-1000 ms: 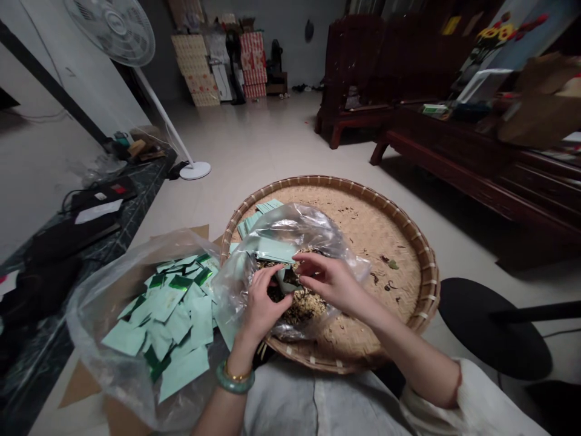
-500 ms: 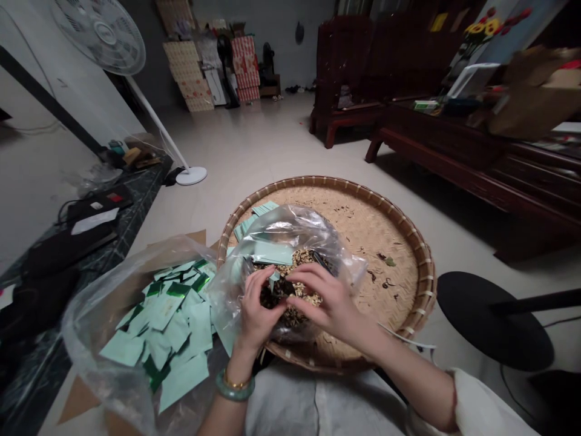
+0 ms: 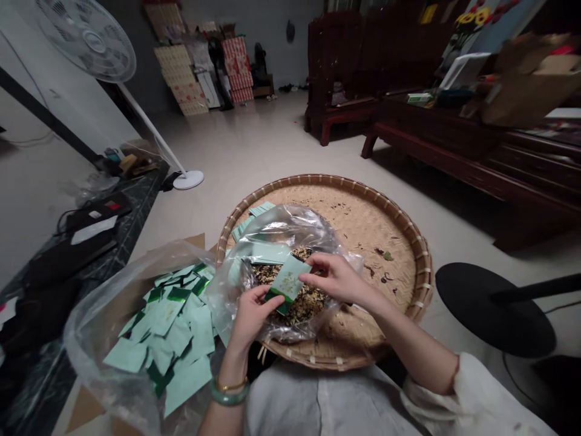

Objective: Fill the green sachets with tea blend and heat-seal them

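1 head-worn camera looks forward and down from above the lap (image 3: 290,396), with the left hand (image 3: 252,312), right hand (image 3: 336,278) and woven tray (image 3: 376,227) close below, stacked boxes (image 3: 180,79) far ahead.

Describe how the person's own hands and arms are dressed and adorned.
The left hand is bare of gloves, with a thin gold-toned bangle and a thicker green one at the wrist. The right arm has a loose, pale sleeve.

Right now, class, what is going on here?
A person holds a pale green packet with both hands, left hand at its dark green end, right hand at the opposite end. It is above a clear bag of dried bits on a woven tray. More packets fill another bag beside the tray.
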